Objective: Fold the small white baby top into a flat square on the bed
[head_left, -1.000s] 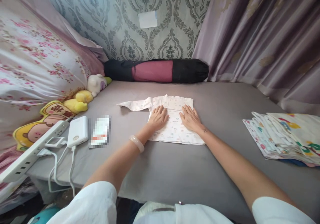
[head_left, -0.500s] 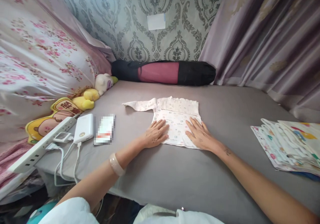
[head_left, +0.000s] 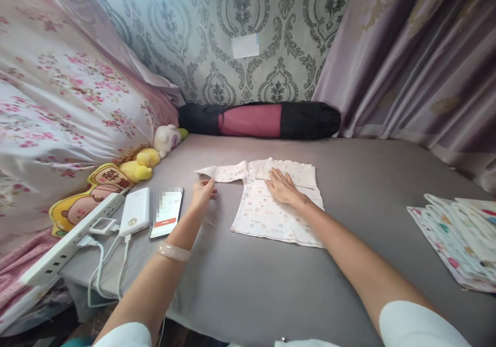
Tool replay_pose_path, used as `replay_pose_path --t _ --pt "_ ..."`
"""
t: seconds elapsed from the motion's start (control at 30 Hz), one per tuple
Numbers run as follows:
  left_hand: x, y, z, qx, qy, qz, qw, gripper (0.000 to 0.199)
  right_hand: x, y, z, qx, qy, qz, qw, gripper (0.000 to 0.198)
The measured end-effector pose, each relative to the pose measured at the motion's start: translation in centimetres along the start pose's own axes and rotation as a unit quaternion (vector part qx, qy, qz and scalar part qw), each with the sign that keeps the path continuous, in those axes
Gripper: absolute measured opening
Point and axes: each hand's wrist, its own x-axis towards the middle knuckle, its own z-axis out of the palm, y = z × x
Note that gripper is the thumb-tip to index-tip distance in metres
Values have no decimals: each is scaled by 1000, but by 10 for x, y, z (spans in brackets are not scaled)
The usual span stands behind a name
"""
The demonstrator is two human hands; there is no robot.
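Observation:
A small white long-sleeved shirt (head_left: 267,217) with a faint pastel print lies on the grey bed surface. One sleeve stretches out to the left; the other is folded flat across the chest. My left hand (head_left: 203,193) is at the outstretched sleeve's cuff, its thumb and fingers pinched together at the lower edge. My right hand (head_left: 283,185) rests flat on the folded sleeve and upper chest, fingers extended. A pale bangle (head_left: 173,251) circles my left wrist.
Left of the shirt are a phone (head_left: 167,220), a white power bank (head_left: 135,211), a power strip (head_left: 73,237) with cables, and plush toys (head_left: 141,165). Folded printed cloths (head_left: 453,238) are stacked at right. A black and pink rolled bag (head_left: 250,120) lies along the wall.
My left hand has left the shirt's body and moved left to the sleeve cuff. My right hand has slid up from the lower right side to the chest. The view has shifted slightly.

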Motion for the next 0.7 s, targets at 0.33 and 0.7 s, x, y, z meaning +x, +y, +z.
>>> replay_pose_path --t 0.33,0.7 --pt "29 13 9 -190 8 -3 982 24 63 -18 6 22 41 60 997 57" --pt "61 37 24 -361 56 -110 924 9 67 -23 27 51 109 -26 992 48"
